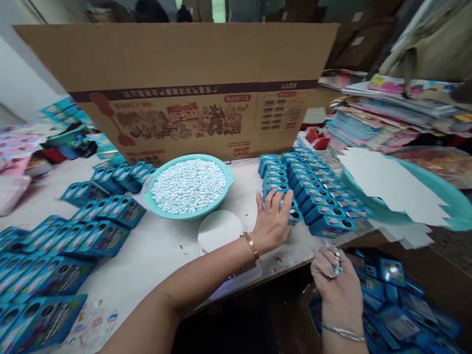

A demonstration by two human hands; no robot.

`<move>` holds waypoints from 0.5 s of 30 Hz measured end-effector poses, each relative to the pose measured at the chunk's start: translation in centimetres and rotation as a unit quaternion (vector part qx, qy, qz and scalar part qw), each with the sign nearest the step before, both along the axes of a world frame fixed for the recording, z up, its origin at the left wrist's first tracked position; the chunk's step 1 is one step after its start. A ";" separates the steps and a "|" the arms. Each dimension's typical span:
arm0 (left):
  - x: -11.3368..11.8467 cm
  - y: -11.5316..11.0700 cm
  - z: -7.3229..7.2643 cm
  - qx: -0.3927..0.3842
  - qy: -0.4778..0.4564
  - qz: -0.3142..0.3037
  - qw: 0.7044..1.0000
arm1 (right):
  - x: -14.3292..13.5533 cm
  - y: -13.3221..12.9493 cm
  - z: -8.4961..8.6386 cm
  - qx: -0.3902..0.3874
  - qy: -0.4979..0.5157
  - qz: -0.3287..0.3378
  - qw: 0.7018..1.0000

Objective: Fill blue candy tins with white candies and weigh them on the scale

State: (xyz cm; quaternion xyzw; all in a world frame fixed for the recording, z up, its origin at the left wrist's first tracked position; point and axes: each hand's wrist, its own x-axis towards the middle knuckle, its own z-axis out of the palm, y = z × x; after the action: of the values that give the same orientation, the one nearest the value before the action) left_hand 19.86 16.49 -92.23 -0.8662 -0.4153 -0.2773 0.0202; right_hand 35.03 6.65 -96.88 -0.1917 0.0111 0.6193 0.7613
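My left hand (273, 221) lies flat on the white table (158, 246) with its fingers apart, pressing against the near end of a row of small blue boxes (313, 189). A gold bracelet circles that wrist. My right hand (337, 282) hovers below the table's front edge, fingers curled around a few small white candies (336, 263). A teal bowl (221, 191) heaped with the same white candies stands just left of my left hand.
More blue boxes (88, 231) cover the table's left side. A big upright cardboard sheet (184, 88) walls off the back. A teal basin with white paper (398, 189) sits at right, stacked printed sheets (391, 108) behind it. A carton of blue boxes (398, 300) lies below.
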 end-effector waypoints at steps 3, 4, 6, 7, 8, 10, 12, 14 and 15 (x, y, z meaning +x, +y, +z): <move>-4.5 -2.7 -0.1 -0.031 -0.046 0.027 0.998 | -0.9 0.2 0.2 -0.002 -0.009 0.031 0.999; -6.6 -3.7 -0.2 -0.034 -0.059 0.045 0.997 | -1.4 0.4 0.1 -0.003 -0.009 0.048 0.999; -11.4 -5.8 -0.7 -0.024 -0.081 0.098 0.992 | -2.6 1.2 -0.3 -0.006 -0.006 0.081 0.997; -13.8 -7.0 -0.9 -0.013 -0.094 0.134 0.986 | -3.5 1.5 -0.5 -0.005 -0.003 0.093 0.996; -16.1 -8.2 -1.1 0.000 -0.105 0.165 0.981 | -4.5 1.9 -0.7 -0.002 0.001 0.104 0.995; -20.2 -10.3 -1.6 0.029 -0.133 0.216 0.967 | -6.4 2.3 -0.6 0.012 0.004 0.123 0.992; -23.6 -12.0 -2.3 0.049 -0.143 0.257 0.955 | -7.9 2.8 -0.1 0.041 -0.004 0.135 0.990; -26.4 -13.2 -3.5 0.034 -0.150 0.285 0.946 | -8.2 3.6 0.9 0.052 -0.045 0.133 0.989; -27.6 -13.7 -4.2 0.027 -0.155 0.301 0.940 | -8.0 4.0 1.5 0.050 -0.076 0.123 0.988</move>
State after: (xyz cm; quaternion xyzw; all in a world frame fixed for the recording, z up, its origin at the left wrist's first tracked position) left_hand -7.71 2.75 -96.41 -0.6457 -0.6472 -0.4005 0.0612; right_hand 26.98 10.70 -95.37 -0.1997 -0.1020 0.6915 0.6866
